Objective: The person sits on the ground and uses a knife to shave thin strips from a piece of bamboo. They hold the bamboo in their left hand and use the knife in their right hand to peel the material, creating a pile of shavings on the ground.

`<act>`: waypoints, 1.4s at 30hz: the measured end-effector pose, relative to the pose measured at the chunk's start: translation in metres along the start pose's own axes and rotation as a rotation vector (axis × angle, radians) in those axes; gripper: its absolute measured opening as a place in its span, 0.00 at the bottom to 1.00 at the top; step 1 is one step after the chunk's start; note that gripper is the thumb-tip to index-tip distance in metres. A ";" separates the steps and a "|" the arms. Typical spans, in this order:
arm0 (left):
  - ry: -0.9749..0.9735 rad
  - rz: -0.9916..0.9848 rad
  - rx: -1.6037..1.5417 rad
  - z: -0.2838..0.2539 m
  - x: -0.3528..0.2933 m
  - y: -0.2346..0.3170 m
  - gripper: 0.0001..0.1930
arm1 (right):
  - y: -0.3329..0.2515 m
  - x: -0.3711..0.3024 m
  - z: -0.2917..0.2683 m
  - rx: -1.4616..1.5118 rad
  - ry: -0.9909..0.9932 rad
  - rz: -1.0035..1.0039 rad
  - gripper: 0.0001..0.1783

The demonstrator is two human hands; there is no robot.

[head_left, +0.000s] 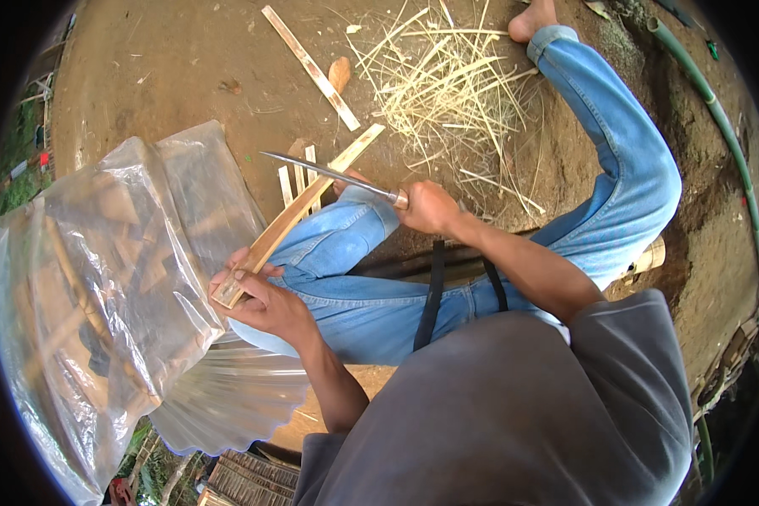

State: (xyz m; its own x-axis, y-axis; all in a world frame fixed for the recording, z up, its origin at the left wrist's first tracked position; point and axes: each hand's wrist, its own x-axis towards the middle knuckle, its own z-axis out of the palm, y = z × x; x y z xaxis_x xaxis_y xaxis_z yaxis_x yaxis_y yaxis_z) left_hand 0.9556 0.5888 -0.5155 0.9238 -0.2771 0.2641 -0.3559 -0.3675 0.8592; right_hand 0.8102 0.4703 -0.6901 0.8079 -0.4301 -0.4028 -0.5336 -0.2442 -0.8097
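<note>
A long flat bamboo strip [285,223] runs slantwise over my bent leg in blue jeans [346,229]. Its near end is gripped by my left hand [266,302], with the thumb on top and fingers around the edge. My right hand [428,208] is closed round the wooden handle of a knife [333,174]. The long narrow blade points left and crosses the strip toward its far end; I cannot tell whether it touches. Just behind the blade, part of my foot [346,180] shows beside the strip.
A heap of pale bamboo shavings [447,88] lies on the dirt ground ahead. Left of it are a loose bamboo slat [310,67] and a brown leaf [339,74]. Several short strips [299,179] lie near my foot. Clear plastic sheeting [101,278] covers things on the left.
</note>
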 end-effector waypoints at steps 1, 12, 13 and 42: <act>0.007 -0.005 -0.011 0.002 0.003 0.000 0.08 | 0.007 0.009 0.000 0.027 -0.030 0.063 0.08; 0.011 0.005 0.010 -0.003 0.003 -0.013 0.09 | -0.009 0.006 0.000 0.052 0.018 -0.064 0.09; 0.010 0.004 0.024 -0.007 0.001 -0.012 0.09 | -0.019 -0.006 0.002 0.066 0.055 -0.126 0.09; -0.134 0.118 0.017 -0.008 -0.021 -0.001 0.07 | -0.034 -0.027 -0.024 0.075 -0.017 -0.084 0.09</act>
State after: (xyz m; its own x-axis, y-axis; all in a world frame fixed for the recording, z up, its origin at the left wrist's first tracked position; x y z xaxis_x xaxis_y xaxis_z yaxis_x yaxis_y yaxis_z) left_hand 0.9379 0.6020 -0.5188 0.8488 -0.4347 0.3009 -0.4643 -0.3405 0.8176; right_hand 0.8003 0.4694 -0.6418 0.8537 -0.3957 -0.3385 -0.4439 -0.2132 -0.8704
